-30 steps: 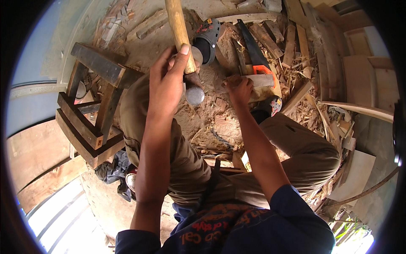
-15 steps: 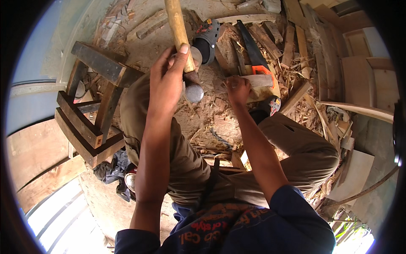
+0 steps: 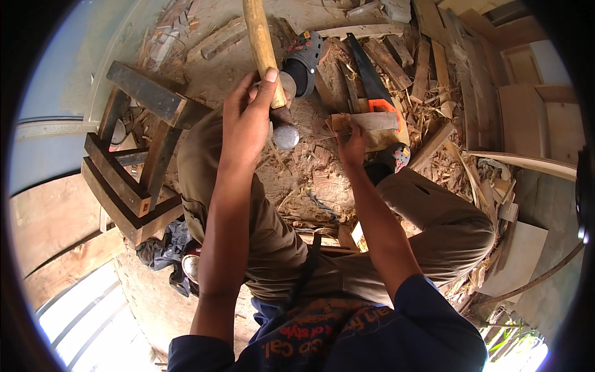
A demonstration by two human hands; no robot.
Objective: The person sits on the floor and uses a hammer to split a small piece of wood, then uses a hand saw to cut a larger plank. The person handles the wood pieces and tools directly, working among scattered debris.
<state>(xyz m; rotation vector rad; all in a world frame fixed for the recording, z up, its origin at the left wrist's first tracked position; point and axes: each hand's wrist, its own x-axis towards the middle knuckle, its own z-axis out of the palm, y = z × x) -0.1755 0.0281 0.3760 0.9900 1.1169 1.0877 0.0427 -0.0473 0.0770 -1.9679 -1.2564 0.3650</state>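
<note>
My left hand [image 3: 246,121] is wrapped round a hammer [image 3: 286,135], close below its rounded metal head. The pale wooden handle [image 3: 260,37] runs up and away past the top edge. Lower down and to the right, the fingers of my right hand [image 3: 351,144] are closed on a small brown wood block [image 3: 339,122]. This block lies at the left end of a pale flat wood strip [image 3: 378,121]; whether the two are joined I cannot tell. Just beyond the strip lies a handsaw [image 3: 367,65] with a dark blade and an orange handle.
Wood offcuts [image 3: 387,62] and shavings cover the ground around my clog-shod feet. A dark wooden frame [image 3: 145,93] stands on the left, with a black plastic bag [image 3: 167,248] near it. Boards and panels [image 3: 524,118] lean along the right side.
My right hand has shifted slightly down, and the brown block's end now shows above its fingers. The left hand and hammer have hardly moved.
</note>
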